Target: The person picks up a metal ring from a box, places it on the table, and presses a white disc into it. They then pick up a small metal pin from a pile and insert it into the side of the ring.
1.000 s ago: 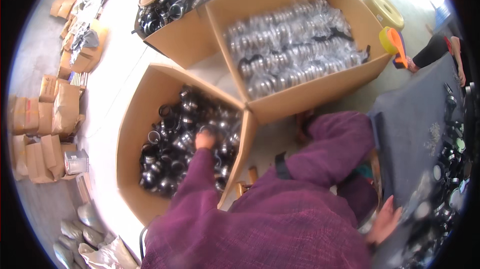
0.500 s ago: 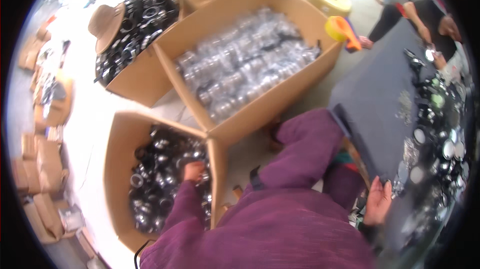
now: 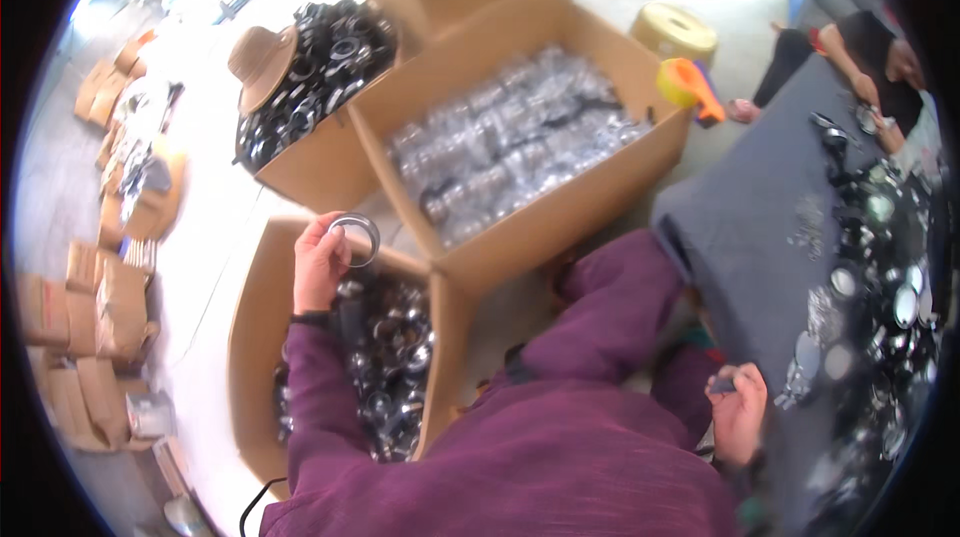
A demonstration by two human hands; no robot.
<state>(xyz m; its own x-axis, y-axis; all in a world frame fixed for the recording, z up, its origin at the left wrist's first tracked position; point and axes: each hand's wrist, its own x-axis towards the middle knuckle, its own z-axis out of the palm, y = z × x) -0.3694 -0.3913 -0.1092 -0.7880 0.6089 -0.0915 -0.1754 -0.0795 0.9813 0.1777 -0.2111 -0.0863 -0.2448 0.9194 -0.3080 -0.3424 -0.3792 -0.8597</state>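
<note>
Pinched in my left hand (image 3: 318, 269) is a round ring (image 3: 374, 233) with a shiny rim, raised above the near cardboard box (image 3: 256, 337). Many dark and shiny round metal parts (image 3: 385, 377) lie loose in that box, partly hidden by my sleeve. My right hand (image 3: 741, 417) is by the near edge of the grey-covered table (image 3: 735, 227), its fingers curled round a small dark piece (image 3: 722, 385) whose kind I cannot make out.
Ahead stands a larger carton (image 3: 540, 229) of plastic-wrapped parts. Left of it is another box of black rings (image 3: 345, 49) with a brown hat (image 3: 262, 65). Glass-like discs (image 3: 905, 307) and parts cover the table's right side. A co-worker's hands (image 3: 868, 102) are at its far end.
My left hand has come up out of the near box, now with a ring in it. My right hand has drawn slightly left and down and its fingers have curled. The view has shifted.
</note>
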